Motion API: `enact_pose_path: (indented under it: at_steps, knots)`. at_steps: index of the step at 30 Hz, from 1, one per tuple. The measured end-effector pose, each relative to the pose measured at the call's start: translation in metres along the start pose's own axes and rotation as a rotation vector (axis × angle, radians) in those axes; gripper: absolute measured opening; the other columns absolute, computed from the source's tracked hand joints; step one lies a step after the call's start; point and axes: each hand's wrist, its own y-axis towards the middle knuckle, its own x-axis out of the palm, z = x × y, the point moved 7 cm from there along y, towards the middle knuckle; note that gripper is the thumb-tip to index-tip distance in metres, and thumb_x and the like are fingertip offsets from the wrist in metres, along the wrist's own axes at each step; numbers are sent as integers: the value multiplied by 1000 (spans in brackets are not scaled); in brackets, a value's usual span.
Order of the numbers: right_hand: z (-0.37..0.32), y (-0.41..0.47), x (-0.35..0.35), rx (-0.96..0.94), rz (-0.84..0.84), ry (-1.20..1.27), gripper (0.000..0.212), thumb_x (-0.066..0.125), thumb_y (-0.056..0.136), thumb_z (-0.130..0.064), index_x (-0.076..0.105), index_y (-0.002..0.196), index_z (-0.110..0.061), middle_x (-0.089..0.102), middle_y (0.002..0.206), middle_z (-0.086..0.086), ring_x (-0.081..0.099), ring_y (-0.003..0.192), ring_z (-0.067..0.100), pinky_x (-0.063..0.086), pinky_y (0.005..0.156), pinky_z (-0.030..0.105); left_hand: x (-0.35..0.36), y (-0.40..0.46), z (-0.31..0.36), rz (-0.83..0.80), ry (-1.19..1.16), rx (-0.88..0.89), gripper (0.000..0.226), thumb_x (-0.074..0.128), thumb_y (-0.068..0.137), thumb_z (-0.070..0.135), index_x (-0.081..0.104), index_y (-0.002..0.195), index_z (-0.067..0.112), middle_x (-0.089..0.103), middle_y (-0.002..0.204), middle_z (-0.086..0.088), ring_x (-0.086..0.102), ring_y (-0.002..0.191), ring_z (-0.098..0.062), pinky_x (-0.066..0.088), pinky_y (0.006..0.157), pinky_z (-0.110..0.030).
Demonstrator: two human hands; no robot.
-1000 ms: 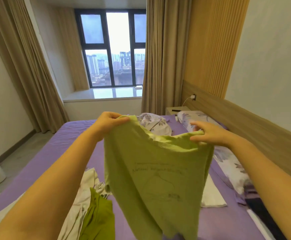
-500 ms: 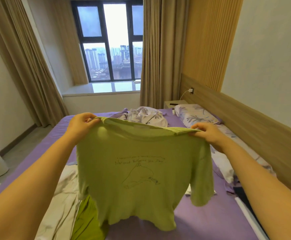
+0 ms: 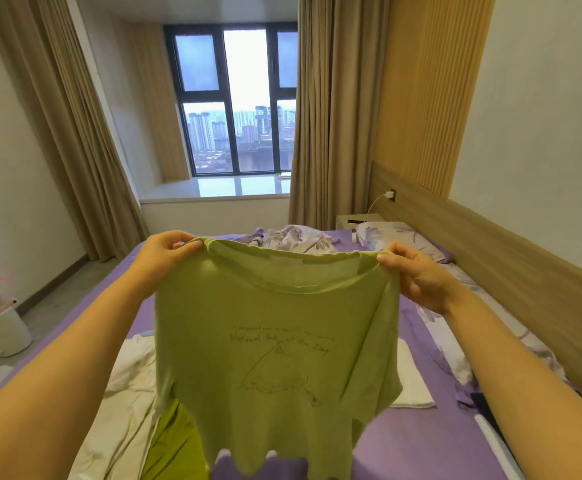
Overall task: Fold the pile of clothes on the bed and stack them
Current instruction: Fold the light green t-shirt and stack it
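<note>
Left hand (image 3: 164,252) and right hand (image 3: 417,275) pinch a green T-shirt (image 3: 275,341) by its shoulders — spread above the purple bed (image 3: 421,441).

Daylight enters through the far window (image 3: 235,102); upper panes overexposed, glare on the sill (image 3: 220,188). Room evenly, softly lit, shadows faint. Wide-angle bowing at curtains (image 3: 74,133) and frame edges. Slight softness overall.
</note>
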Motion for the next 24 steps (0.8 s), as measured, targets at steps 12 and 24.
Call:
enact_pose_path:
  at_steps: [12, 24]
  knots:
    - [-33, -2, -18, -185, 303, -249, 13, 63, 90, -24, 56, 80, -21, 62, 67, 0, 57, 62, 13, 47, 58, 28, -18, -29, 42, -60, -225, -71, 15, 74, 79, 27, 76, 90, 17, 75, 82, -5, 72, 73, -18, 57, 58, -24]
    - [-66, -7, 8, -337, 358, -137, 11, 57, 94, -31, 60, 89, -21, 63, 82, -2, 60, 66, 4, 51, 59, 21, -51, -56, 87, -190, -361, 50, 16, 62, 78, 25, 77, 79, 21, 74, 77, 1, 71, 69, -12, 57, 60, -25]
